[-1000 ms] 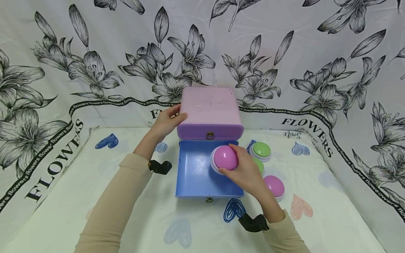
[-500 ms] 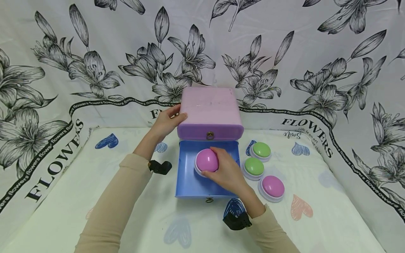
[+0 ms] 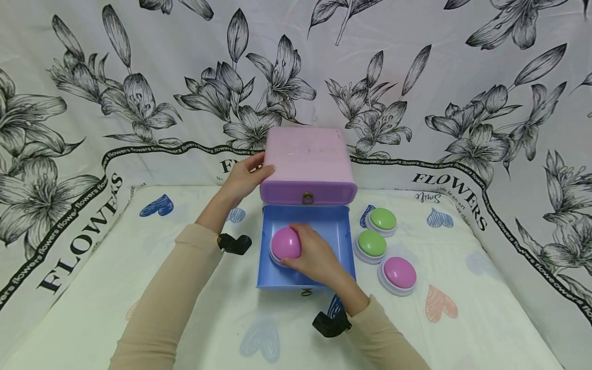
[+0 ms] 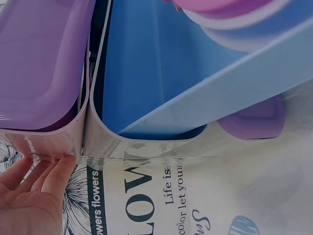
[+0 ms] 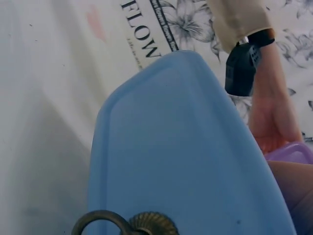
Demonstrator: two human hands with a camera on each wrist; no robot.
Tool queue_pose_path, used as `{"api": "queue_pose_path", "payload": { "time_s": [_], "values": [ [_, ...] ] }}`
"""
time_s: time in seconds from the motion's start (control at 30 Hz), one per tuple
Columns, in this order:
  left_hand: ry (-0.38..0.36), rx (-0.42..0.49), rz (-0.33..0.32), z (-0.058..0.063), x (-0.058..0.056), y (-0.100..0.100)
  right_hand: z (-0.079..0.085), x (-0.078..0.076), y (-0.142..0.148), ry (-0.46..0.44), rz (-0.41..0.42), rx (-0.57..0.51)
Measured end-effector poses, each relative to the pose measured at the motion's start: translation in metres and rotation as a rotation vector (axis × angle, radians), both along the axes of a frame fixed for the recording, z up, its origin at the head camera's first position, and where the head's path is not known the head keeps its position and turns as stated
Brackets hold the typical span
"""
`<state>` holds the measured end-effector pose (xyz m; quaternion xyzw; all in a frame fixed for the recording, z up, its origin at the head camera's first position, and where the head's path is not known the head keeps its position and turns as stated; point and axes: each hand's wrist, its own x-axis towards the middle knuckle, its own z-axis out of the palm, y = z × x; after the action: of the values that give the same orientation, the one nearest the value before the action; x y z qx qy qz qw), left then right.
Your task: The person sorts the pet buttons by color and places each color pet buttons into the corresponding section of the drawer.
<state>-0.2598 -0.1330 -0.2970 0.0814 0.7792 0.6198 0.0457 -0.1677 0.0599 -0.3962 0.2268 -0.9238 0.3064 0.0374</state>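
At frame centre, the right hand pinches a white-based pink dome; the left hand, fingers straight, probably steadies the pink-and-purple box.

Three domes lie right of the drawer.

Left hand at lower left, fingers extended, tips touching pink casing. Purple front framed by casing's edge. Just beside it, pale casing, blue drawer jutting from it at slant. At top right, against drawer's interior, pink dome on white base, both cut off by frame. Purple piece below drawer wall. White cloth bears black lettering, dark band, blue heart.
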Motion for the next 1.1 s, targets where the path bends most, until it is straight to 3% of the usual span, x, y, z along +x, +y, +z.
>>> {"api": "queue_pose_path", "payload": {
  "time_s": [0.63,1.1],
  "values": [
    [0.009,-0.008,0.002,-0.0004,0.0007,0.0006,-0.004,0.0002,-0.0057,-0.032,-0.009,0.026],
    [0.013,-0.015,0.003,-0.0012,-0.0002,0.0005,-0.0056,0.0013,-0.0031,0.012,0.036,0.086]
  ]
}}
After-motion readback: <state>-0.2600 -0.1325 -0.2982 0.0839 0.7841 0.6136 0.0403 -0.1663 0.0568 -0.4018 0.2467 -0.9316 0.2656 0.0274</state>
